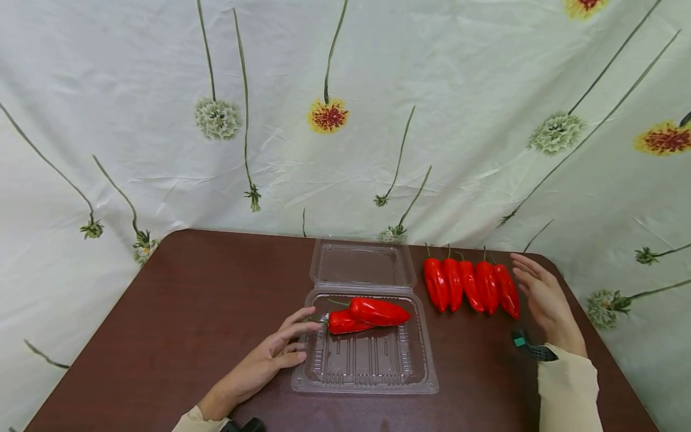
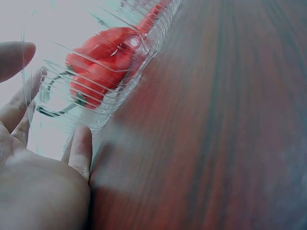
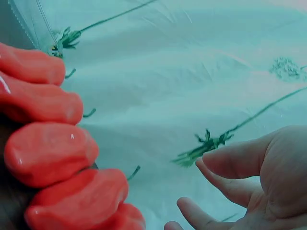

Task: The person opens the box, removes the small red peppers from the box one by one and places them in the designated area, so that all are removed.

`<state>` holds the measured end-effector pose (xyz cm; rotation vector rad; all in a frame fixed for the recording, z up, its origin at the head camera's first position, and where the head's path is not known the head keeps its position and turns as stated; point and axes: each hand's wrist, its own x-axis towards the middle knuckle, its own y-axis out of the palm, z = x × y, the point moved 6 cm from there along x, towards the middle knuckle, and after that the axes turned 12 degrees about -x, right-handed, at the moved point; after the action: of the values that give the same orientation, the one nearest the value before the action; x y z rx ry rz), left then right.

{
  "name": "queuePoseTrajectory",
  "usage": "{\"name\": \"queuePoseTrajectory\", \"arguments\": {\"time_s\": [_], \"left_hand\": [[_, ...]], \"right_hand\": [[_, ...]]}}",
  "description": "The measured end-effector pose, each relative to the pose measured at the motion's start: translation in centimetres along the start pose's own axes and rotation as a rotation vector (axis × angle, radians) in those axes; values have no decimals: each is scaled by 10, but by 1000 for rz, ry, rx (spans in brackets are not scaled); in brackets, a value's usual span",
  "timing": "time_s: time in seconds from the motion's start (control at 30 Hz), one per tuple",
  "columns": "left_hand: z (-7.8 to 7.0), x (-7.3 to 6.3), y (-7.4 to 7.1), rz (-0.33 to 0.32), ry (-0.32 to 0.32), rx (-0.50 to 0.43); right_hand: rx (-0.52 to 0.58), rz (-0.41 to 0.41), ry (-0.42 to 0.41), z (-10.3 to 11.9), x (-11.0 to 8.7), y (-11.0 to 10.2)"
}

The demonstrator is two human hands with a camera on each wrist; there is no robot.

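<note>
Two red chili peppers [image 1: 378,312] lie across the upper part of a clear plastic clamshell box [image 1: 364,387], one resting partly on the other. At the box's left side is my left hand [image 1: 261,363], fingers spread, with its fingertips right at the rim and overlapping the box in the head view. In the left wrist view the peppers [image 2: 98,67] show through the ribbed wall. My right hand [image 1: 547,300] holds nothing. It is just right of the last pepper [image 1: 506,291] in a row of several, its fingers loosely extended.
The box's lid [image 1: 363,264] is folded back, flat toward the far edge. All this stands on a dark brown wooden table [image 1: 178,336] with rounded far corners. Behind and to the right hangs a white cloth [image 1: 302,162] printed with flowers.
</note>
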<state>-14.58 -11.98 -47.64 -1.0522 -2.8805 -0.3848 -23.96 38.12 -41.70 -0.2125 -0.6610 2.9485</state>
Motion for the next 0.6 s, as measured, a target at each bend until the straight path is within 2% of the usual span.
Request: {"name": "queuePoseTrajectory", "arguments": {"time_s": [0.17, 0.47, 0.6], "left_hand": [[0, -1, 1, 3, -2, -9], [0, -1, 0, 4, -2, 9], [0, 0, -1, 4, 0, 17]], "right_hand": [[-13, 43, -56, 13, -5, 10], [-158, 138, -152, 38, -11, 40], [-154, 193, -213, 48, -14, 54]]}}
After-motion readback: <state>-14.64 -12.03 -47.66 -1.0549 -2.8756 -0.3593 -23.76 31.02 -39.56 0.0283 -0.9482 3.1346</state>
